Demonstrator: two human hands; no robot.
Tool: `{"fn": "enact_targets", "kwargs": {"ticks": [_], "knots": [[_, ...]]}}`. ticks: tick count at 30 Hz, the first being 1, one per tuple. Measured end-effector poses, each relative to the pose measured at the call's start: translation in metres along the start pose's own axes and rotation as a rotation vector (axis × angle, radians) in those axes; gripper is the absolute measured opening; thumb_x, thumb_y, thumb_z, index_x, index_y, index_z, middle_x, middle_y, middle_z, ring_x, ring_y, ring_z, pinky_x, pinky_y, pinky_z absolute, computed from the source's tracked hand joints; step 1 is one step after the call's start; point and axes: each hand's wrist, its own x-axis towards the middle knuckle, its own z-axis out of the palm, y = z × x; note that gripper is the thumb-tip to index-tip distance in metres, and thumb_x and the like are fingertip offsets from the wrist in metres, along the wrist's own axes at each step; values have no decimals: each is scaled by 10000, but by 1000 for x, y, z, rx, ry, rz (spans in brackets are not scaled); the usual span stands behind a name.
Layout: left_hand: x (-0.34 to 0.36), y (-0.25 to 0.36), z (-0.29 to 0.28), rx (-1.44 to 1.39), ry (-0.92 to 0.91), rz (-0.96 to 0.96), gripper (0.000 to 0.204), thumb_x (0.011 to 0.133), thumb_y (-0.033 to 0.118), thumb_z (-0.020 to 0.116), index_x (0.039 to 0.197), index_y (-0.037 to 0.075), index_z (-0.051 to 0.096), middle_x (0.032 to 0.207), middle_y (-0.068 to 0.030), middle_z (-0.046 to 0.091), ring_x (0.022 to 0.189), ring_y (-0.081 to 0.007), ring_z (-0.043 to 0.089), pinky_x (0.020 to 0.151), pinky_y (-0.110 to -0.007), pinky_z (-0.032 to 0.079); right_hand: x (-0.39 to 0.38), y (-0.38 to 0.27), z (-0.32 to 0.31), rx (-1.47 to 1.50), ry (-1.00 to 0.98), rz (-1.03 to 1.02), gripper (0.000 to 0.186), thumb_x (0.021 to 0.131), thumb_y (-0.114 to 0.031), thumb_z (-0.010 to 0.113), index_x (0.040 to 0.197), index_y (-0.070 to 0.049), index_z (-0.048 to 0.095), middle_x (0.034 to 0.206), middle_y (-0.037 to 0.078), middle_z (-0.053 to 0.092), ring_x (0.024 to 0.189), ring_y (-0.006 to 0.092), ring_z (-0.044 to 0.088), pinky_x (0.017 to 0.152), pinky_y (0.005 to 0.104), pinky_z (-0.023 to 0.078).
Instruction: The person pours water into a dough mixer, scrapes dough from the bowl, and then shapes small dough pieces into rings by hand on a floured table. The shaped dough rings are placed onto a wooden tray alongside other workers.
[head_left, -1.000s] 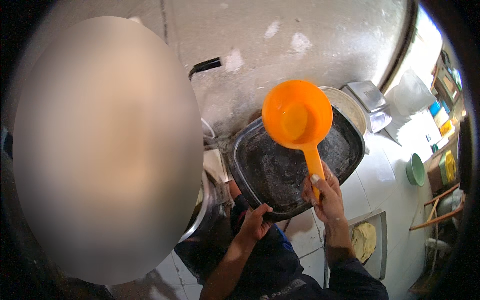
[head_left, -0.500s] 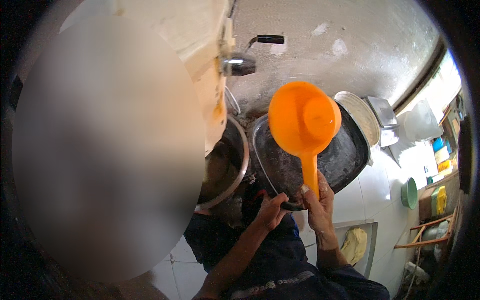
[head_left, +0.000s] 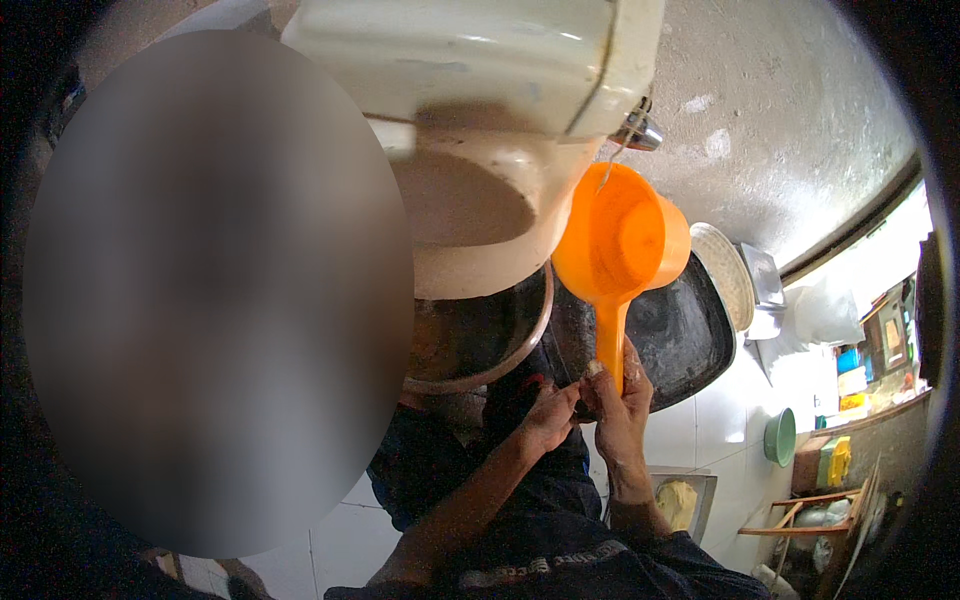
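An orange plastic dipper [head_left: 628, 240] is held by its handle in my right hand [head_left: 617, 400]. My left hand [head_left: 552, 415] grips the near edge of a dark oval tub [head_left: 680, 335] beside it, fingers partly hidden. The tub lies behind the dipper. To the left, a cream enamelled machine [head_left: 480, 60] with a metal knob [head_left: 638, 130] hangs over a large metal bowl [head_left: 530, 345] with dark insides. A blurred oval hides the left side of the view.
A pale round basin [head_left: 728, 265] and steel boxes [head_left: 763, 275] stand along the wall. A green bowl [head_left: 780, 437], a wooden rack [head_left: 800, 515] and a tray [head_left: 705, 500] of yellowish dough [head_left: 676, 503] are at the right, by white floor tiles [head_left: 720, 430].
The view has shifted left, bringing the cream machine and bowl into sight. The dipper has moved beside the machine, still in my right hand; my left hand still holds the tub.
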Motion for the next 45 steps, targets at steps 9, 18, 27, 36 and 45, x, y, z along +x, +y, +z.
{"fn": "enact_targets", "kwargs": {"ticks": [9,18,27,36,45], "knots": [[23,-9,-14,-162,-181,-54,586,831,336,679,1297,151,375,1093,-25,548,953,-157,587,706,-283,540,0,4,28,-134,-39,-124,395,878,-46,552,1258,37,483,1140,97,578,1035,146,525,909,279,404],[41,-20,-17,-177,-113,-48,737,790,351,721,1361,161,296,1192,-36,503,1045,-167,558,811,-311,528,3,5,30,-212,-60,-74,403,887,-53,545,1270,43,467,1224,117,543,1084,160,514,947,295,391],[50,-24,-21,-256,-306,43,773,754,408,740,1344,164,305,1209,-35,493,1089,-169,539,861,-337,514,1,25,32,-222,-52,-169,407,896,-34,525,1283,60,440,1291,160,499,1164,199,492,1001,323,361],[36,-9,-16,62,-363,214,724,785,275,717,1349,76,310,1245,-66,483,1123,-202,532,929,-375,477,-9,17,43,-150,-122,-102,546,884,-39,493,1391,14,297,1275,142,480,1093,178,528,927,309,444],[26,1,-10,-206,-245,37,622,815,227,678,1329,87,356,1164,-89,528,1064,-203,553,868,-346,501,-18,-4,48,-24,-56,132,468,918,-52,461,1366,-36,326,1005,61,557,784,89,559,684,236,470]]}}
